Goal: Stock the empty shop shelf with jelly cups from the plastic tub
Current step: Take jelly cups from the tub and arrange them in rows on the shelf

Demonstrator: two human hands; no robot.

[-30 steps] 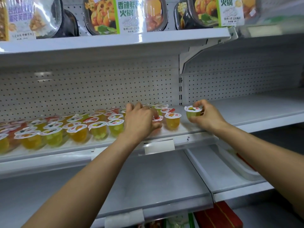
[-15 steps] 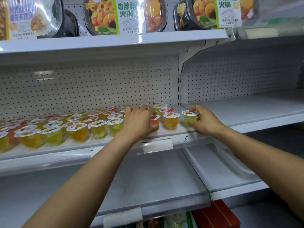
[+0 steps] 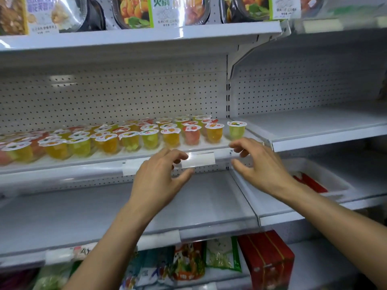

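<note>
Head view: we find left hand point(image 3: 159, 176) and right hand point(image 3: 259, 166) drawn back mid-frame, fingers loose, empty; their jelly cups point(image 3: 236, 131) now stand on the shelf point(image 3: 83, 162); another fetch seems due.

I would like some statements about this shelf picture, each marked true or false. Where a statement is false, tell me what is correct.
1. The left hand and the right hand both hold nothing. True.
2. The rightmost clear plastic jelly cup holds green jelly. True.
3. The jelly cups lie on their sides. False: they stand upright, sealed lids up.
4. The red cardboard box stands on the top shelf. False: it stands far lower, below both hands.
</note>
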